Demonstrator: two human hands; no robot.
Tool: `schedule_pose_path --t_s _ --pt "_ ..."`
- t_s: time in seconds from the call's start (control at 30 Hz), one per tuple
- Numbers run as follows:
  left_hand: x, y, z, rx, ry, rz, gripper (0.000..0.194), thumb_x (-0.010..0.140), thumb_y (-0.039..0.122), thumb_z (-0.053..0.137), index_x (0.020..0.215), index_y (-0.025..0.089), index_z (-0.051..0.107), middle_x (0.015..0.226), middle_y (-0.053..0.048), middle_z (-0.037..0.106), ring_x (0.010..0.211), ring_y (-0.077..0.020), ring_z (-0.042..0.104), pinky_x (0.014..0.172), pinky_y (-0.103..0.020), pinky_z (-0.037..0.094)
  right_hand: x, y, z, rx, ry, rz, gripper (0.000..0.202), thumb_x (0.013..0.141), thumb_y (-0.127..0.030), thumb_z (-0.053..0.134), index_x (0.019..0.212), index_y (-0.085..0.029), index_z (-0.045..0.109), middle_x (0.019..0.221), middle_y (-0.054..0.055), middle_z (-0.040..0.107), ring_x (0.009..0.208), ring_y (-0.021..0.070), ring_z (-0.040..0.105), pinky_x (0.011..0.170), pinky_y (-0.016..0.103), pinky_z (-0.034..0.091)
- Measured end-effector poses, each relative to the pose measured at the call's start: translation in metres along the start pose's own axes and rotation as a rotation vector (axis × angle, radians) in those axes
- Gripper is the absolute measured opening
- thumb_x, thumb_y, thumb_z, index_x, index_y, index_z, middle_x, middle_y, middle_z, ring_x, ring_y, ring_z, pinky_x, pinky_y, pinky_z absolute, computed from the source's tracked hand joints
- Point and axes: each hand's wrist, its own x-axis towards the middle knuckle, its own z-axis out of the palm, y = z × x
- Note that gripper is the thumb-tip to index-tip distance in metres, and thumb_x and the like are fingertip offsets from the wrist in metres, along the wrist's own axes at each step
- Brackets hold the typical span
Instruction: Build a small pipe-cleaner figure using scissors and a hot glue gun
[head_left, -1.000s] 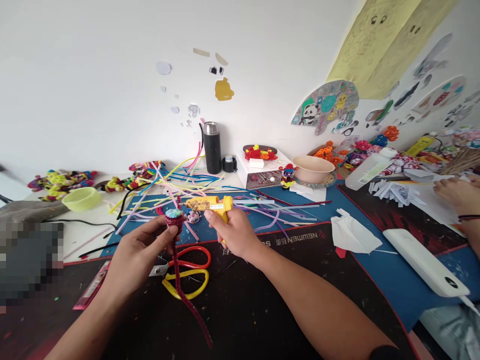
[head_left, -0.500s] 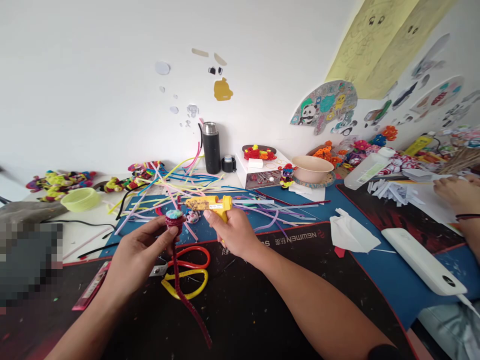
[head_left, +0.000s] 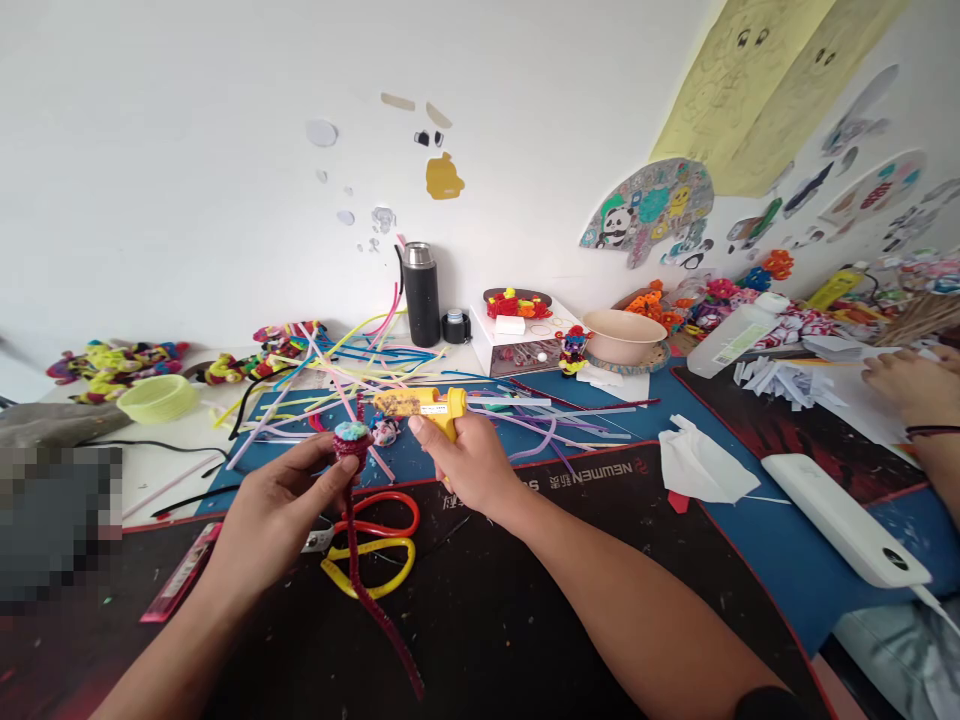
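Between the thumb and fingers of my left hand (head_left: 281,510) is a small dark-red pipe-cleaner piece (head_left: 350,447), coiled like a cup with a pale blue top. A long dark-red pipe-cleaner tail (head_left: 386,632) hangs from it over the mat, and a short end sticks up above. My right hand (head_left: 474,462) grips a yellow hot glue gun (head_left: 417,405) by its handle, a clear glue stick jutting from the back. The gun's nozzle points left, close above the coiled piece. Scissors with red and yellow handles (head_left: 379,568) lie below, partly behind the tail.
Loose pipe cleaners (head_left: 360,370) spread across the blue mat. Behind stand a black thermos (head_left: 421,300), a white box (head_left: 517,345) and a beige bowl (head_left: 624,338). At right lie a tissue (head_left: 705,465) and a white power bank (head_left: 844,520); another person's hand (head_left: 900,385) is beyond.
The glue gun has shifted slightly to the right, away from the coiled piece. My left hand stays almost still, and the view has moved a little.
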Motion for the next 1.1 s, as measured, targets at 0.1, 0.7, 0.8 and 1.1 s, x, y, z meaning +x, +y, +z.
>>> schedule_pose_path --t_s 0.1,0.7,0.8,1.1 --pt "-0.001 0.0017 0.001 0.006 -0.01 0.006 0.048 0.066 0.062 0.091 0.092 0.022 0.084 0.07 -0.002 0.075 0.061 -0.0212 0.063 0.055 -0.03 0.056 -0.0003 -0.0011 -0.0004 0.003 0.007 -0.002 0.063 0.098 -0.08 0.055 0.071 -0.023 0.054 0.052 0.0 0.055 0.048 0.0139 0.052 0.051 0.028 0.034" --pt "-0.001 0.0036 0.0014 0.041 -0.021 0.03 0.047 0.069 0.064 0.088 0.092 0.022 0.083 0.067 -0.002 0.072 0.061 -0.0222 0.063 0.057 -0.031 0.056 -0.0004 -0.004 -0.0012 -0.004 0.022 0.011 0.066 0.096 -0.082 0.055 0.067 -0.023 0.053 0.05 0.0 0.054 0.047 0.0138 0.053 0.051 0.027 0.035" --pt "-0.0005 0.0025 0.0017 0.037 -0.018 0.042 0.045 0.07 0.063 0.088 0.09 0.023 0.083 0.068 -0.002 0.073 0.062 -0.0229 0.064 0.059 -0.032 0.057 -0.0002 -0.0044 -0.0012 -0.006 0.023 0.006 0.066 0.096 -0.082 0.055 0.067 -0.023 0.052 0.05 0.0 0.054 0.047 0.0139 0.053 0.051 0.027 0.034" --pt "-0.0005 0.0008 0.0004 0.017 -0.008 0.003 0.047 0.068 0.062 0.09 0.095 0.024 0.085 0.074 -0.002 0.076 0.066 -0.0219 0.063 0.06 -0.03 0.056 -0.0004 -0.0036 -0.0005 0.0 0.008 -0.005 0.064 0.098 -0.079 0.055 0.068 -0.023 0.051 0.05 0.0 0.053 0.047 0.0133 0.05 0.05 0.027 0.034"
